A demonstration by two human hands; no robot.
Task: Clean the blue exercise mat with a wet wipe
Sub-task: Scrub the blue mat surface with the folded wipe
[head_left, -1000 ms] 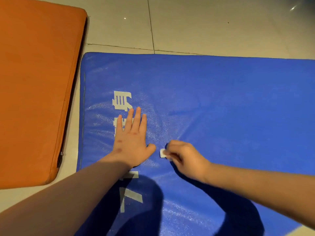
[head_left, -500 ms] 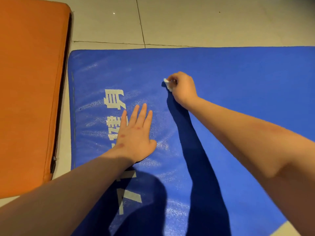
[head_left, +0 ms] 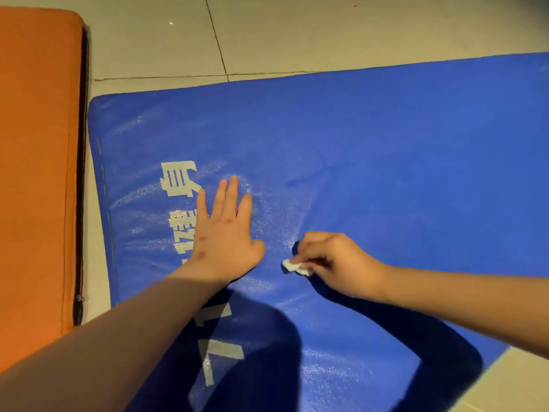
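Your left hand (head_left: 225,236) lies flat, released, on the blue mat (head_left: 386,159); your right hand (head_left: 335,263) pinches the wet wipe (head_left: 294,266), mostly hidden inside that grip. An orange mat (head_left: 35,173) lies alongside on the floor (head_left: 297,31).

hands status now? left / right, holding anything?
Left hand: open, fingers straight, flat on the blue mat, holding nothing.
Right hand: closed, fingers curled round a small white wipe pressed to the mat.

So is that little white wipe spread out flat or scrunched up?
Scrunched up: the wet wipe shows only as a small white wad pinched by the right hand, held against the blue mat.
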